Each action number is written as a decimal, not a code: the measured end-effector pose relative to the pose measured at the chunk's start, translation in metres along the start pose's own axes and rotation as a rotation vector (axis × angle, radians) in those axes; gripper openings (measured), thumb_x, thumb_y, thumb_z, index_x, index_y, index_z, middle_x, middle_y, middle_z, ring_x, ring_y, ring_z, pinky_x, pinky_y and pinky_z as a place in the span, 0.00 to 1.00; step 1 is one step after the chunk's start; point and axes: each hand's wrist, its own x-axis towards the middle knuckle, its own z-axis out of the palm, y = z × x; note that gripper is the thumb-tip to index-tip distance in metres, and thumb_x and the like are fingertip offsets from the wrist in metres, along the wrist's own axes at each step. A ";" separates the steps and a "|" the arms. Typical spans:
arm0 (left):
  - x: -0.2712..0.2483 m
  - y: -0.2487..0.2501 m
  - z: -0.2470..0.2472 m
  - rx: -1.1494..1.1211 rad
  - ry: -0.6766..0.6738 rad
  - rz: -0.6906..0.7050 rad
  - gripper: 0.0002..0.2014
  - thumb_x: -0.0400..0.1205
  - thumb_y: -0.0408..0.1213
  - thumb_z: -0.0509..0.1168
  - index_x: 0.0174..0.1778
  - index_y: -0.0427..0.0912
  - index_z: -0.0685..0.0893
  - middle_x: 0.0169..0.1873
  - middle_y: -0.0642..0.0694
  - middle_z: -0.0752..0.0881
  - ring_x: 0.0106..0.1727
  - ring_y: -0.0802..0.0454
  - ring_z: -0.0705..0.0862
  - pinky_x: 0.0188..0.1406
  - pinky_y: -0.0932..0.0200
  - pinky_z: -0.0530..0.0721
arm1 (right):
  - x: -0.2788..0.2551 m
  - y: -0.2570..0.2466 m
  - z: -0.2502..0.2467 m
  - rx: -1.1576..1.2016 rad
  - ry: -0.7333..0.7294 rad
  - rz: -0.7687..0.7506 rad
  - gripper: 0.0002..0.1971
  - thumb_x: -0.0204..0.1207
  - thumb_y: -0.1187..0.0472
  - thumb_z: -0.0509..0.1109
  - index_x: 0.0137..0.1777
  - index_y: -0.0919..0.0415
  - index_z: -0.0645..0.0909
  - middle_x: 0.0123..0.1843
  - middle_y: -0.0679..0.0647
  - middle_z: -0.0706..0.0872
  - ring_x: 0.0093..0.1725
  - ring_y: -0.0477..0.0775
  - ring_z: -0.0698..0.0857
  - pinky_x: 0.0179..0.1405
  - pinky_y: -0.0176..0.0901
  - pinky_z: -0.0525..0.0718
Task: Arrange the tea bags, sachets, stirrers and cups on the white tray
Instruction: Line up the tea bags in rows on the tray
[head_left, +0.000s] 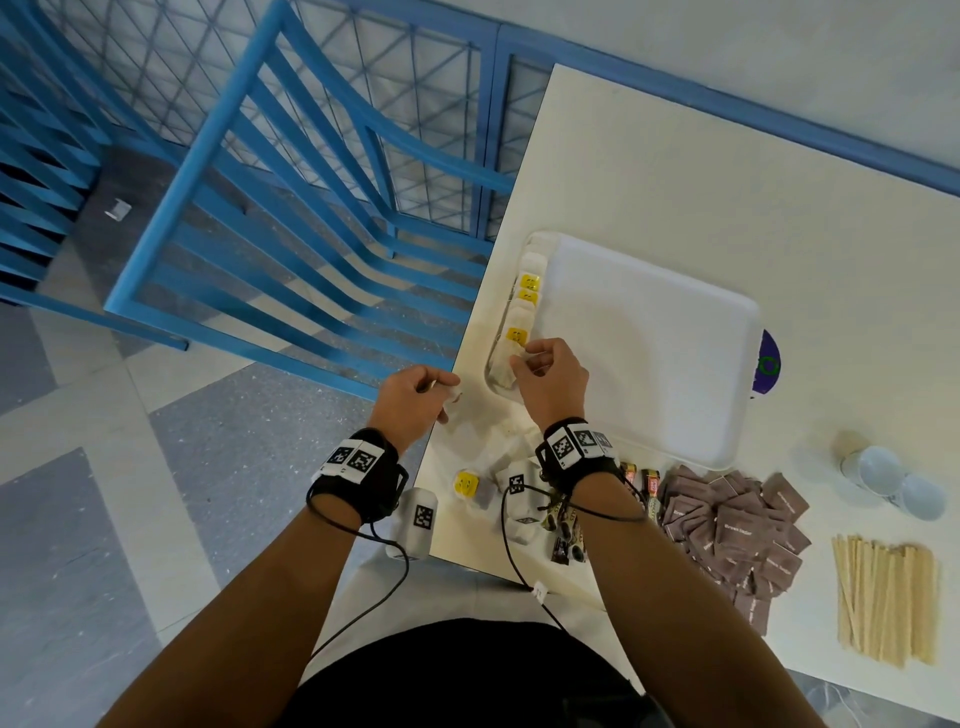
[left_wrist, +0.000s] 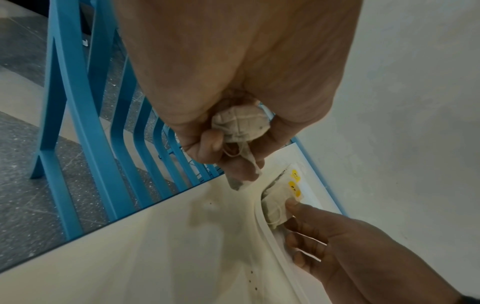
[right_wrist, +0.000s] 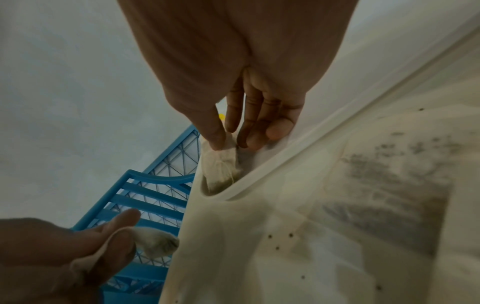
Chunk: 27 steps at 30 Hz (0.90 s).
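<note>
The white tray (head_left: 649, 353) lies on the table, with a row of tea bags (head_left: 529, 291) with yellow tags along its left rim. At the near end of that row my right hand (head_left: 524, 358) pinches a tea bag (right_wrist: 221, 164) between thumb and forefinger, low in the tray's near-left corner. My left hand (head_left: 441, 395) hovers over the table's left edge and grips a bunched tea bag (left_wrist: 240, 125), with another hanging below its fingers. Brown sachets (head_left: 737, 525), wooden stirrers (head_left: 883, 603) and white cups (head_left: 893, 480) lie to the right, off the tray.
Loose tea bags (head_left: 467, 486) and dark sachets (head_left: 644, 483) lie on the table under my right wrist. A blue slatted chair (head_left: 291, 218) stands just left of the table edge. A purple disc (head_left: 769, 364) peeks from under the tray's right rim.
</note>
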 end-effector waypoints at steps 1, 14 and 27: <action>0.000 0.000 0.000 0.004 0.001 -0.001 0.05 0.82 0.29 0.69 0.50 0.41 0.90 0.47 0.32 0.90 0.30 0.54 0.85 0.24 0.71 0.76 | -0.002 0.001 -0.001 -0.007 -0.005 -0.002 0.11 0.75 0.57 0.79 0.54 0.55 0.83 0.41 0.48 0.88 0.40 0.43 0.85 0.36 0.20 0.77; 0.003 0.005 0.005 0.010 -0.022 0.001 0.06 0.83 0.29 0.69 0.48 0.43 0.90 0.39 0.38 0.86 0.29 0.53 0.84 0.22 0.70 0.74 | -0.015 0.008 0.001 -0.088 -0.103 -0.019 0.21 0.71 0.60 0.81 0.61 0.52 0.78 0.39 0.47 0.87 0.39 0.40 0.85 0.32 0.20 0.75; 0.004 0.023 0.015 -0.029 -0.075 0.053 0.13 0.84 0.31 0.69 0.63 0.43 0.84 0.44 0.40 0.90 0.32 0.53 0.86 0.29 0.65 0.77 | -0.030 -0.001 -0.018 -0.030 -0.033 -0.108 0.12 0.77 0.58 0.74 0.59 0.51 0.82 0.41 0.42 0.86 0.37 0.40 0.83 0.41 0.30 0.78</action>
